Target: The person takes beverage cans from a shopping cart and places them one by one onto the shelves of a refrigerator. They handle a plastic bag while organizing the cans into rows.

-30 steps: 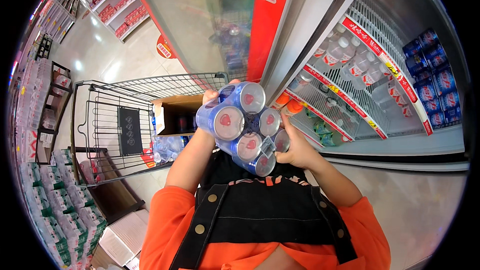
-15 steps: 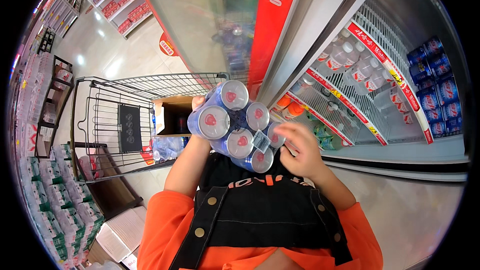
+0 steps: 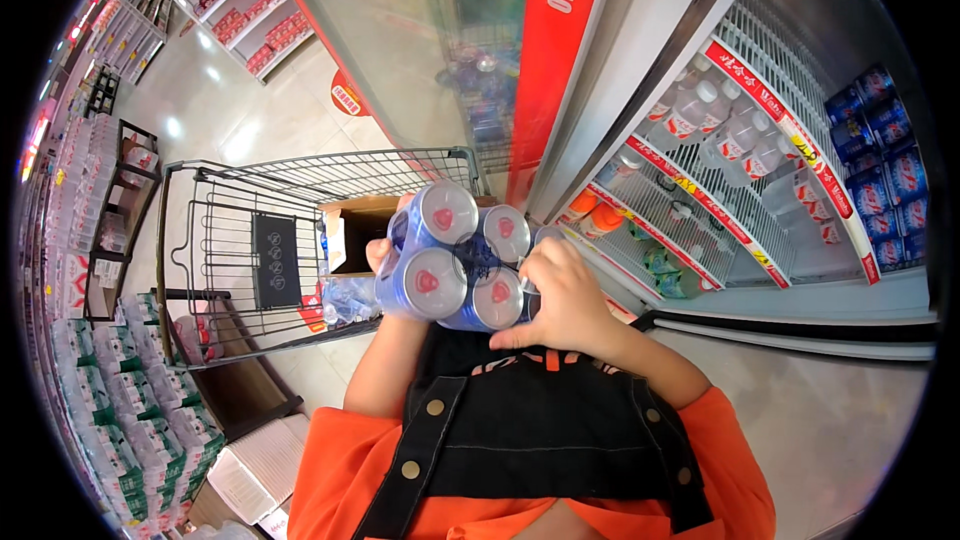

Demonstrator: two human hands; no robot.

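A shrink-wrapped pack of blue cans is held up in front of my chest, its silvery can ends with red marks facing me. My left hand grips the pack's left side; its fingers are partly hidden behind the cans. At the right end, my right hand has its fingers closed on the pack's wrap and outer can, covering part of them. Beyond the pack stands a wire shopping cart with an open cardboard box and clear plastic-wrapped bottles in it.
To my right an open fridge holds bottles on wire shelves and stacked blue cans. Its glass door with a red edge stands ahead. Wrapped packs are piled at the left; shelves of red boxes stand far off.
My right hand has moved left onto the pack's right end and now covers the label tag there. The pack has tilted and dropped slightly toward me.
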